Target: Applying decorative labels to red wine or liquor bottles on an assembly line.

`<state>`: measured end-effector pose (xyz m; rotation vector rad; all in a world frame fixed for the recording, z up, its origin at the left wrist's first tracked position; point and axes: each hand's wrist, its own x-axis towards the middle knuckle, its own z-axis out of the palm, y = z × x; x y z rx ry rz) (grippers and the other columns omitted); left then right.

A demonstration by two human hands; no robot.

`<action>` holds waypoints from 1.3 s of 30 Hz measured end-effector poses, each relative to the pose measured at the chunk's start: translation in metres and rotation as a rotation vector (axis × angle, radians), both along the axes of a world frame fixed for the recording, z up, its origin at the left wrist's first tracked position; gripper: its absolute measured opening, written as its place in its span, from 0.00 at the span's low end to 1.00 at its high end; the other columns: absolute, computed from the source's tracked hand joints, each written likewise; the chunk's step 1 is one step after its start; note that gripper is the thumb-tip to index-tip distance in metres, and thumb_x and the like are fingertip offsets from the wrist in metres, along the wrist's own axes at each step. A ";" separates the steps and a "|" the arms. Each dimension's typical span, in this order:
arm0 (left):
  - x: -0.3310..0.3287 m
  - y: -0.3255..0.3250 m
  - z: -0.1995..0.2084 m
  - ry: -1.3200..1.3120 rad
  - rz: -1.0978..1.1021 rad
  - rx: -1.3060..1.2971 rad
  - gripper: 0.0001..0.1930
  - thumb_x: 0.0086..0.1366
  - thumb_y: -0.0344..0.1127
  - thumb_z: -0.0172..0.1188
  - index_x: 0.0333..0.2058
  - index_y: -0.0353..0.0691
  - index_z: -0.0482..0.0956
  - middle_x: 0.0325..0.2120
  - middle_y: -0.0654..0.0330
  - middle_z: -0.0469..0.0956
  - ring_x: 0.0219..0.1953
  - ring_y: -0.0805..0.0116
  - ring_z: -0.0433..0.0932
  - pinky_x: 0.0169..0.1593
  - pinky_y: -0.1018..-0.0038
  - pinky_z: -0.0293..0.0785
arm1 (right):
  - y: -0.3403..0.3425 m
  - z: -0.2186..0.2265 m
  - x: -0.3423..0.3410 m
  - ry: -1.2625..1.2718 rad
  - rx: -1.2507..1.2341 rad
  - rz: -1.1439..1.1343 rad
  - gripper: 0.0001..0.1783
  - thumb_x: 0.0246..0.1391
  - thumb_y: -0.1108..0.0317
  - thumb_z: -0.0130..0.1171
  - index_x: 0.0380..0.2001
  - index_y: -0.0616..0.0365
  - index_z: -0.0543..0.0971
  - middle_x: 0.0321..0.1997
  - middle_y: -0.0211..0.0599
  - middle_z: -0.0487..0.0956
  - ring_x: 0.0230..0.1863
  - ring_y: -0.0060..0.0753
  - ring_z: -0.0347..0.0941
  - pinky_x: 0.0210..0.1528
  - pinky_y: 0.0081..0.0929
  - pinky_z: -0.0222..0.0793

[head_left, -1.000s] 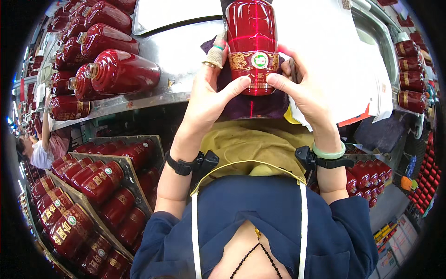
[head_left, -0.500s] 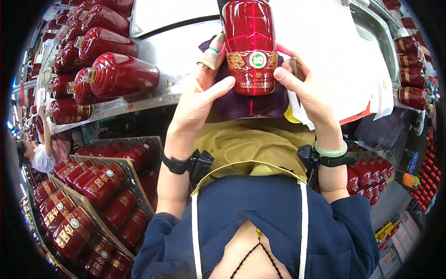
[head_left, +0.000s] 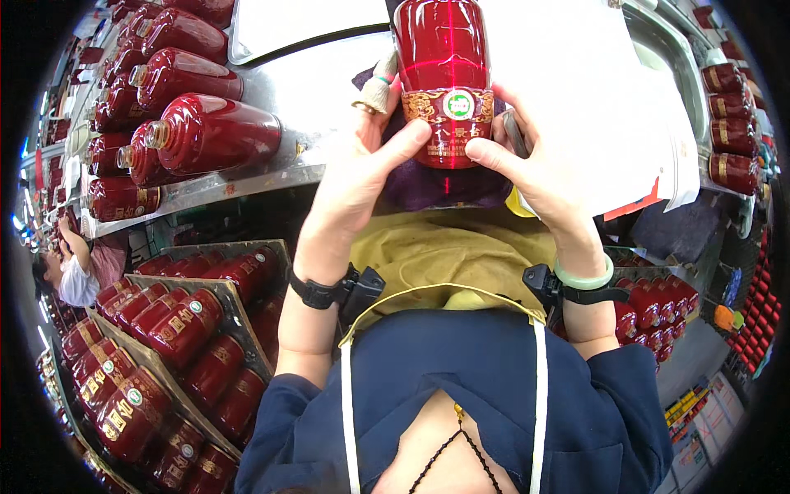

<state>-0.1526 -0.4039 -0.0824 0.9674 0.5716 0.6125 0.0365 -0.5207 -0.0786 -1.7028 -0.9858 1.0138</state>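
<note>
At 12 o'clock I see the red bottle (head_left: 444,82), its top cut off by the frame, lying on a purple cloth (head_left: 428,185) at the steel table (head_left: 271,177) edge. My left hand (head_left: 362,177) and right hand (head_left: 539,173) grasp it, thumbs pressing its gold label band. Bare red bottles (head_left: 206,132) crowd 10 o'clock; white paper (head_left: 592,90) lies at 1 o'clock.

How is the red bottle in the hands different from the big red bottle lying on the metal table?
The held bottle wears a gold band and round sticker; the table bottle shows none. The held bottle is pressed by the left hand and right hand; the table bottle lies untouched. Both are glossy dark red.
</note>
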 end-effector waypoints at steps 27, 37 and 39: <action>0.010 -0.005 0.004 0.058 0.049 0.122 0.46 0.57 0.26 0.74 0.71 0.28 0.56 0.68 0.49 0.66 0.71 0.62 0.62 0.74 0.65 0.56 | 0.002 0.001 0.006 0.272 0.036 -0.031 0.33 0.64 0.54 0.66 0.65 0.62 0.72 0.35 0.21 0.71 0.38 0.14 0.64 0.43 0.17 0.61; -0.003 -0.029 -0.011 0.431 0.168 1.086 0.55 0.44 0.41 0.84 0.71 0.44 0.64 0.73 0.40 0.56 0.73 0.43 0.57 0.74 0.54 0.53 | 0.001 0.013 0.021 0.161 0.328 -0.117 0.27 0.71 0.65 0.54 0.70 0.59 0.67 0.55 0.33 0.74 0.59 0.19 0.66 0.66 0.26 0.60; -0.010 -0.035 -0.034 0.564 0.285 1.351 0.47 0.41 0.41 0.82 0.65 0.47 0.75 0.70 0.39 0.61 0.71 0.36 0.60 0.71 0.47 0.55 | 0.005 0.023 0.012 0.110 0.403 -0.148 0.24 0.70 0.72 0.52 0.67 0.58 0.70 0.57 0.34 0.77 0.56 0.23 0.71 0.64 0.30 0.63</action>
